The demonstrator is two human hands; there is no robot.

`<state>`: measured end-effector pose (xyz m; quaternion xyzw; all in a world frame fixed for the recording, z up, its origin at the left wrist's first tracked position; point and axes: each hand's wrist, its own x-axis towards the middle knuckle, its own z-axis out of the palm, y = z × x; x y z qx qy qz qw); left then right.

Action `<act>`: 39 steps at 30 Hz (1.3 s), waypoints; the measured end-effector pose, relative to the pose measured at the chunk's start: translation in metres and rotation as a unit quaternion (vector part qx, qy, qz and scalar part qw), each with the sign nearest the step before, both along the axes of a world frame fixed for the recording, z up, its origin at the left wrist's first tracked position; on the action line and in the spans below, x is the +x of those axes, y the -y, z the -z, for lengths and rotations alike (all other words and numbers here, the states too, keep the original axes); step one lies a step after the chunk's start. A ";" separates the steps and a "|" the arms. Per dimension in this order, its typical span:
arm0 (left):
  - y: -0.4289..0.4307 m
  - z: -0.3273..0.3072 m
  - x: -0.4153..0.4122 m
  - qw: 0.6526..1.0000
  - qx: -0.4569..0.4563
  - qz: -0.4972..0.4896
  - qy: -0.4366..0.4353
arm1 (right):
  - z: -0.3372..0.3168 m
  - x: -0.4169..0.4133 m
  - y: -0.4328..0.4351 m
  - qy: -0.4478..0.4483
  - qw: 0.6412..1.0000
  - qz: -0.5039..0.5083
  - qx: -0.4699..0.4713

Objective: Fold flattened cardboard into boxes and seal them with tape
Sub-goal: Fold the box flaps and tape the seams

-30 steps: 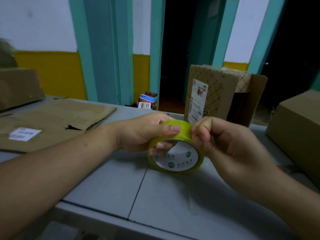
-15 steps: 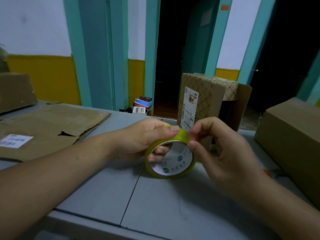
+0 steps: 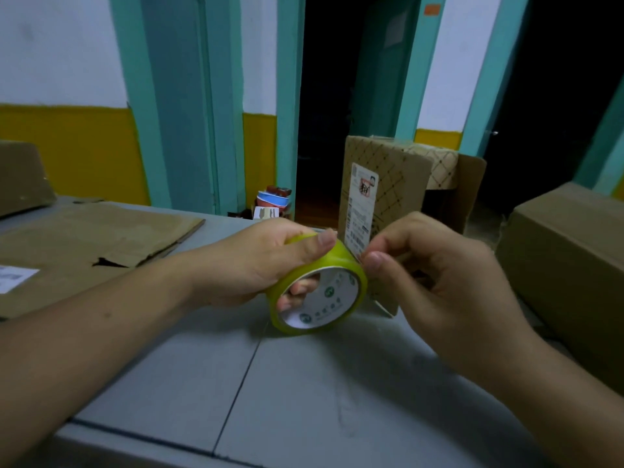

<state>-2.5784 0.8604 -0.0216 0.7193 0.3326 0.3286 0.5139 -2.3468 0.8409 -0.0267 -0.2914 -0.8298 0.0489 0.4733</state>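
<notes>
A yellow-green tape roll (image 3: pixel 341 265) with a white printed core hangs just above the grey table (image 3: pixel 304 400). My left hand (image 3: pixel 256 261) grips it, thumb across the top and fingers through the core. My right hand (image 3: pixel 435 282) is at the roll's right edge, thumb and forefinger pinched together on the tape there. A patterned cardboard box (image 3: pixel 401 184) with a shipping label stands upright just behind the roll. Flattened cardboard (image 3: pixel 101 238) lies on the table at the left.
A plain brown box (image 3: pixel 570 258) sits at the right edge of the table, close to my right forearm. Part of another box (image 3: pixel 20 177) shows at the far left. Behind the table are teal door frames and a dark doorway with small items (image 3: pixel 271 201) on the floor.
The view has shifted slightly, so the boxes sit lower and further left in frame. My right thumb and forefinger have slid along the roll's right edge; my left hand keeps the same grip.
</notes>
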 end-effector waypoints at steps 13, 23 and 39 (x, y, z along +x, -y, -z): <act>0.010 -0.010 0.000 0.993 0.086 -0.011 -0.079 | -0.004 0.002 0.000 0.091 0.995 -0.037 0.012; 0.013 -0.010 -0.001 0.987 0.131 0.015 -0.094 | 0.004 -0.002 0.006 0.090 0.970 -0.145 -0.173; -0.003 0.007 -0.012 0.995 -0.004 0.094 0.039 | 0.006 -0.006 0.006 -0.047 0.941 -0.253 -0.221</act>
